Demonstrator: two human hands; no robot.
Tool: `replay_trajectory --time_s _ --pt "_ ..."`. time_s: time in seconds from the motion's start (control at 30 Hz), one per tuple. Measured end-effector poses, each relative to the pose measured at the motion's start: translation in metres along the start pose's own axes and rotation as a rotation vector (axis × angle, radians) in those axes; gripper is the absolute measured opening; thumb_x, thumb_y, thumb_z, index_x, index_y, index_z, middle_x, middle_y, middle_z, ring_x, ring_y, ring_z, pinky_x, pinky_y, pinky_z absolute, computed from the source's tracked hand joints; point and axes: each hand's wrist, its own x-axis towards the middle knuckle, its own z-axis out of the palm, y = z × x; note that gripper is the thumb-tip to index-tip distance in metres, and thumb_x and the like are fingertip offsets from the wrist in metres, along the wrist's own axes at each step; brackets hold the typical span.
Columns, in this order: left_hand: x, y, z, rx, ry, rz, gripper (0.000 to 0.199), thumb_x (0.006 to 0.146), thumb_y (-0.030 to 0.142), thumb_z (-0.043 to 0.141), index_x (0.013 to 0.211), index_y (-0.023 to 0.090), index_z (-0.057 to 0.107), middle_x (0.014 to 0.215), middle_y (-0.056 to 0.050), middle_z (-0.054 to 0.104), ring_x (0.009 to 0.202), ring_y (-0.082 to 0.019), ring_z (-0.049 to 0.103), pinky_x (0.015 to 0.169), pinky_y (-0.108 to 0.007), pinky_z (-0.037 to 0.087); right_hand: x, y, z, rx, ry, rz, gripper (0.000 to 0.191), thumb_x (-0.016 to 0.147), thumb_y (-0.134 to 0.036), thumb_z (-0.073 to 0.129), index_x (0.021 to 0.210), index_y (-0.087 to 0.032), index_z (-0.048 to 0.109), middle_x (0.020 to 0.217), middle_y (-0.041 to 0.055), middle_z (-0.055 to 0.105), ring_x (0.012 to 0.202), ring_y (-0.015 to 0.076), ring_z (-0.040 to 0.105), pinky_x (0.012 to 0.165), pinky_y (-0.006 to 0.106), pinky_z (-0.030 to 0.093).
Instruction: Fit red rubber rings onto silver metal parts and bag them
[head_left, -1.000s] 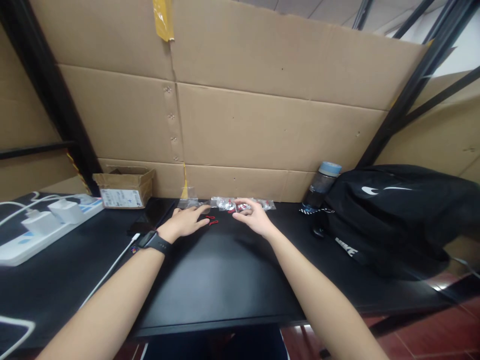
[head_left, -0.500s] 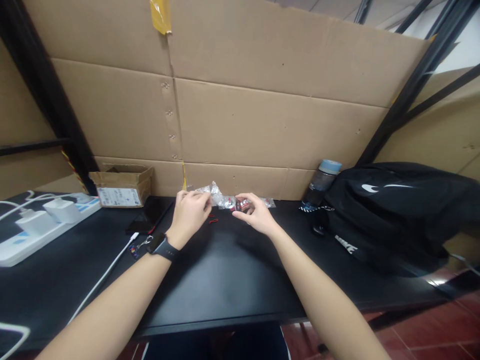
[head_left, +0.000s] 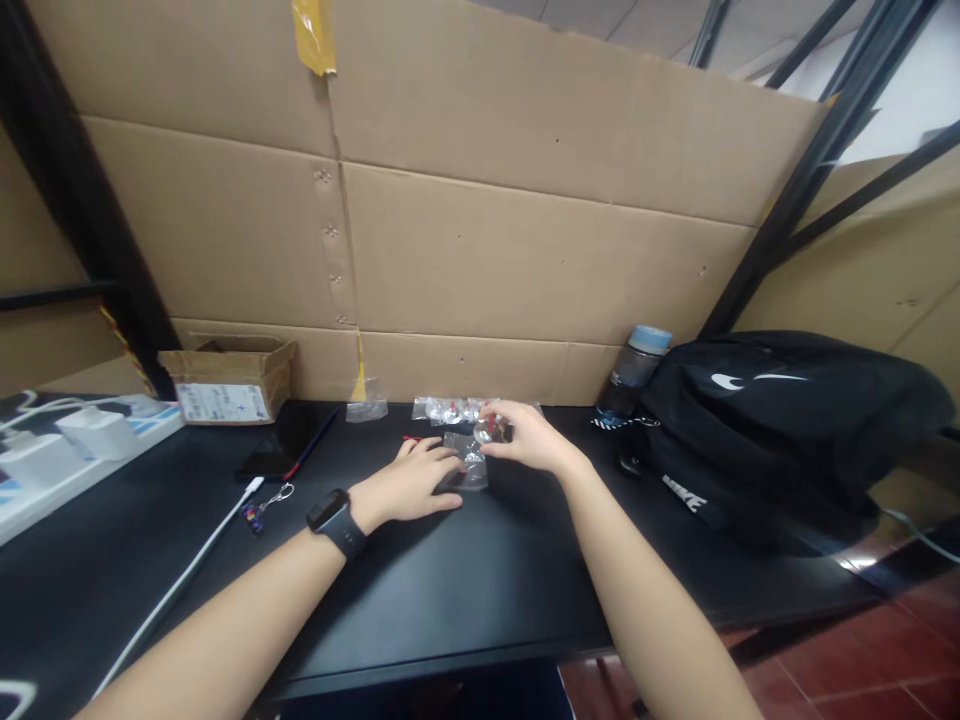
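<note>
My left hand point(head_left: 411, 483) lies low over the black table with its fingers stretched out. Its fingertips touch a small clear plastic bag point(head_left: 471, 462). Just past that bag, my right hand point(head_left: 531, 438) pinches a small, round, shiny item point(head_left: 486, 430) between thumb and fingers; its exact kind is unclear. Behind the right hand, a row of clear plastic packets point(head_left: 444, 410) with red marks runs along the cardboard wall. A bit of red cord point(head_left: 412, 437) shows beyond the left fingers, partly hidden by them.
To the left are a small cardboard box point(head_left: 225, 385), a dark phone point(head_left: 281, 450), a keychain point(head_left: 255, 512), a white cable and a power strip point(head_left: 169, 425). Another clear bag point(head_left: 366, 402) lies at the back. A bottle point(head_left: 634, 375) and black backpack point(head_left: 772, 440) stand right.
My left hand has come down and right from the packets, its fingers now spread by a clear bag. My right hand still pinches a small item, now slightly lower. The view has shifted slightly.
</note>
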Motion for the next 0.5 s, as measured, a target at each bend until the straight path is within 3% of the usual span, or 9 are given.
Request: replay_trajectory --time_s 0.17,0.33,0.5 --pt "-0.0016 0.0022 0.0012 0.034 -0.016 -0.001 0.054 0.092 0.057 0.055 0.142 0.037 0.05 0.137 -0.01 0.054 0.132 -0.036 0.043 0.107 -0.055 0.033 -0.0027 0.0044 0.0011 -0.054 -0.258 0.1 0.042 0.068 -0.03 0.086 0.106 -0.022 0.069 0.086 -0.0012 0.066 0.071 0.0146 0.058 0.067 0.024 0.042" --pt "-0.0019 0.0065 0.0011 0.038 -0.025 0.022 0.042 0.096 0.049 0.051 0.138 0.047 0.052 0.144 -0.006 0.052 0.139 -0.038 0.035 0.108 -0.061 0.03 -0.0049 0.0048 0.0021 -0.134 -0.316 0.203 0.049 0.061 -0.04 0.089 0.103 -0.022 0.07 0.082 -0.0007 0.067 0.073 0.0171 0.06 0.064 0.024 0.04" --pt "-0.0018 0.0071 0.0025 0.047 -0.029 0.028 0.038 0.098 0.049 0.048 0.136 0.05 0.054 0.147 -0.005 0.05 0.14 -0.037 0.035 0.108 -0.061 0.03 -0.0045 0.0073 0.009 -0.159 -0.35 0.266 0.048 0.06 -0.04 0.09 0.1 -0.023 0.07 0.081 0.0003 0.069 0.072 0.0182 0.061 0.063 0.025 0.04"
